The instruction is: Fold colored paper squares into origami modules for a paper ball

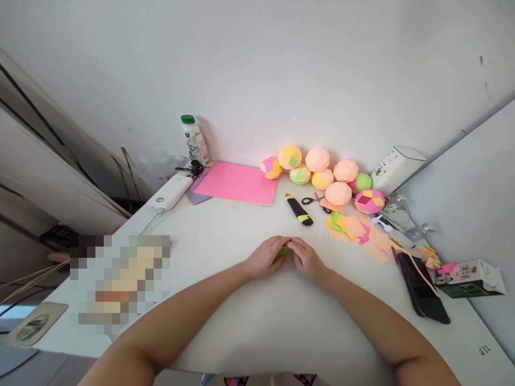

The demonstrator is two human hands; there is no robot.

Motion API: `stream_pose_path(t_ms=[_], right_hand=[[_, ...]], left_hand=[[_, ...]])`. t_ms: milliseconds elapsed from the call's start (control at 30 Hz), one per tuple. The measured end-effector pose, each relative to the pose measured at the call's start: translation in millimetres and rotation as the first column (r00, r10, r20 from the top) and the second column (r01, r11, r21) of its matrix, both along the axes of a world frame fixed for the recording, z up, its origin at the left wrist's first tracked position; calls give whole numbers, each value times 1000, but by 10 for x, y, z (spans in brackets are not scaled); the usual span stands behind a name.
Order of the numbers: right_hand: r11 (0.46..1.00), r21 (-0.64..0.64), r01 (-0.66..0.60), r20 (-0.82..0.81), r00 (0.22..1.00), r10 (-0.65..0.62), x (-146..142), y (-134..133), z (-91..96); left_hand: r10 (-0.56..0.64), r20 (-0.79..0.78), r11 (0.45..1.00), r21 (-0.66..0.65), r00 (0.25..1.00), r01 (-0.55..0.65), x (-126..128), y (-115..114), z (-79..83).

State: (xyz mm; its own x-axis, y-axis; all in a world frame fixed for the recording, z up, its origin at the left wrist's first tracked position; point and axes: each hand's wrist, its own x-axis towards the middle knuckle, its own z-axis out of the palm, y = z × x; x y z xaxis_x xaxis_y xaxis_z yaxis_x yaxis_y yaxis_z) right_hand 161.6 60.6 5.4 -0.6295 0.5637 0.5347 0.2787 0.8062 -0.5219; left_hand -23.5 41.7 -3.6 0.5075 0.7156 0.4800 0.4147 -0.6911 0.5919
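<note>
My left hand (pixel 264 258) and my right hand (pixel 307 259) meet over the middle of the white table, fingertips together and both closed. Between them a bit of yellow-green paper (pixel 285 250) peeks out; the fingers cover most of it. Just beyond the hands lies a black and yellow box cutter (pixel 299 209). To their right, loose paper pieces (pixel 354 228) in peach, yellow, green and pink are spread out. Small scissors (pixel 316 198) with black handles rest behind, partly under a peach paper piece.
Several faceted paper balls (pixel 317 160) line the wall. A pink sheet (pixel 239 182), a bottle (pixel 195 140) and a white power bank (pixel 171 193) stand back left. On the right are a black phone (pixel 422 287), a carton (pixel 470 279) and a white cylinder-like box (pixel 396 170).
</note>
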Motion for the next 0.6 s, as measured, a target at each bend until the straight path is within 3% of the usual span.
stream_pose_path(t_ms=[233,367,500,600], right_hand=[[1000,14,0,-9,1000,0,-2,5,-17],[998,57,14,-92,996,-9,10,-17,-31],[998,39,49,-155,987,-43,14,-29,-29],[998,-14,61,-146,987,-62,13,-20,-29]], left_hand=[[-8,2,1000,-14,1000,8,5,-8,3],[48,102,999,-17,994,-46,10,-19,-13],[222,205,970,-148,953,-194,5,-16,5],[250,163,936,-294,955,-195,-4,-20,30]])
